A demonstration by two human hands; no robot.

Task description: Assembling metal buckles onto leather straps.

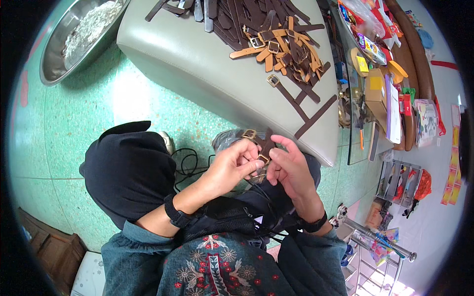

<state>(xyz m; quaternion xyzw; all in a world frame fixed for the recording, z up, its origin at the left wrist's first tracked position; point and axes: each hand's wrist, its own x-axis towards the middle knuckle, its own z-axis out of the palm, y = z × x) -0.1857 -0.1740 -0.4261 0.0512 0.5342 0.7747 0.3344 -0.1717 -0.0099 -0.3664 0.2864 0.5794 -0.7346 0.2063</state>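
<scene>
Above my lap, a dark brown leather strap (267,143) with gold buckles is between my hands. My left hand (232,163) pinches it beside a buckle (264,159), thumb against fingers. At the strap's other side is my right hand (295,170), with its thumb and forefinger closed about the strap's edge and the other fingers curled. Another gold buckle (249,134) shows just beyond my left fingers. On the pale padded bench ahead, a joined brown strap piece with a buckle (273,80) lies nearest to my hands. The fingers hide part of the held strap.
A heap of dark brown straps (237,22) and tan buckled straps (291,47) lies on the bench (187,59). A metal basin (54,69) stands at far left, a cluttered glass table (356,140) at right. Black cable (186,165) lies on the green floor.
</scene>
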